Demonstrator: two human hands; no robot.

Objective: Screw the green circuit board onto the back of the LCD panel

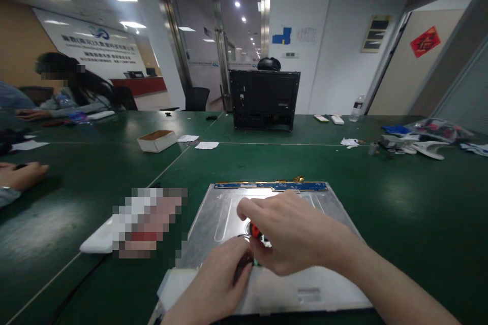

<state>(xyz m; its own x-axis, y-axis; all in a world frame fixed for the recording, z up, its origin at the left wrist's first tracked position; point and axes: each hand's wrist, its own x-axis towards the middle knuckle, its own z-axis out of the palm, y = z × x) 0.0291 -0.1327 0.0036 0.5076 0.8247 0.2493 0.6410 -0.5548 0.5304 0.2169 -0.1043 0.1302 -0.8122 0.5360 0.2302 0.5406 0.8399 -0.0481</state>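
Observation:
A flat silver metal panel (221,213) lies face down on the green table in front of me, with a blue circuit strip (270,186) along its far edge. My right hand (290,236) is curled over the panel's middle, fingers closed around a small tool with a red-orange and black handle (254,231). My left hand (217,284) rests on the panel's near edge, fingers bent and pinching a dark part (244,264) just below the tool. What the dark part is cannot be made out.
A black monitor housing (265,99) stands at the table's far side. A small open cardboard box (156,140) and paper slips lie left of centre. A white object (97,241) lies left of the panel. Another person's hand (19,175) rests at the left edge; plastic parts clutter the right.

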